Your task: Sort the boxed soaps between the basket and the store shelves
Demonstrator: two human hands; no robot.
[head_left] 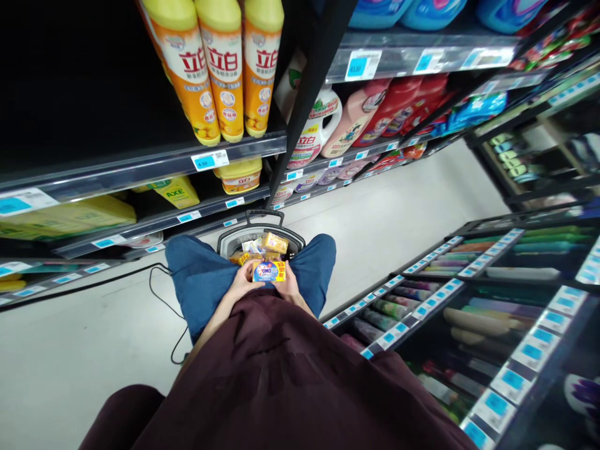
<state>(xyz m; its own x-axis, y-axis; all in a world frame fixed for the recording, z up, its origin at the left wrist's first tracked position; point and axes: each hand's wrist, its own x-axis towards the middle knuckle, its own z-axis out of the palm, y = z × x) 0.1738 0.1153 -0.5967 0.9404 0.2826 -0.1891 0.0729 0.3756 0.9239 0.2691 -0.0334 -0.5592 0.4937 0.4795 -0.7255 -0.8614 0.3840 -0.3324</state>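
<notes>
Between my knees, both hands hold an OMO soap bar pack [269,272], blue and yellow with its label facing up. My left hand [242,281] grips its left end, and my right hand [288,285] closes on its right end. Just beyond the pack stands a grey shopping basket [293,236] with a dark handle [265,214]. Several yellow and white packs [274,242] lie inside it, partly hidden by my hands and the soap pack.
Shelves on the left carry yellow dish soap bottles [226,69] and AXE packs [175,190]. Detergent bottles [351,119] line the shelf ahead. A low rack [450,294] with price tags runs along the right. A black cable [162,290] lies on the pale floor [375,206].
</notes>
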